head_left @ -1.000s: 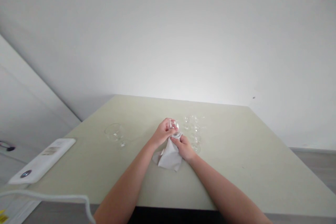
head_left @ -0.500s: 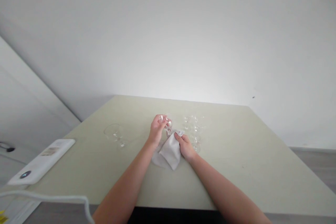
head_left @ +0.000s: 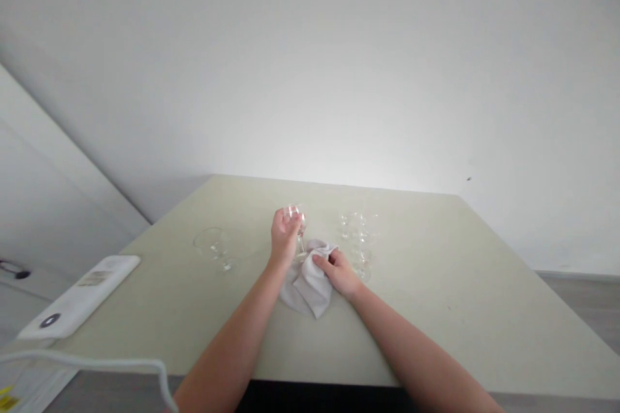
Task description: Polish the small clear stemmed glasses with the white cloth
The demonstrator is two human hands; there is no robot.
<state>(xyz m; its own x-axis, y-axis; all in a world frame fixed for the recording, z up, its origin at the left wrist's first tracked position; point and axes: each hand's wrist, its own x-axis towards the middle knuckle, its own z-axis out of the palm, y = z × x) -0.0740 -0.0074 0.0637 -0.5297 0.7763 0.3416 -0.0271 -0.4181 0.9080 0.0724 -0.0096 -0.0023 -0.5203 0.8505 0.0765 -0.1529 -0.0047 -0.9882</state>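
Observation:
My left hand (head_left: 285, 235) is closed around the bowl of a clear stemmed glass (head_left: 301, 227), held nearly upright with its rim up. Its stem and foot reach down to a pale grey cloth (head_left: 310, 287). The cloth is pinched in my right hand (head_left: 340, 271), bunched beside the glass's foot, and its loose part hangs down to the table. Part of the foot is hidden by the cloth. Right of my hands stand several clear glasses (head_left: 361, 239) in a close group. To the left is another clear stemmed glass (head_left: 216, 248), apart from both hands.
The pale table (head_left: 436, 310) ends at a white wall (head_left: 339, 77). At its left edge lies a white flat device (head_left: 82, 297) with a round dark mark. A white cable (head_left: 97, 360) crosses the lower left corner.
The glass has moved slightly left and stands more upright in my left hand. My right hand has shifted a little left and down with the cloth, now lower at the foot.

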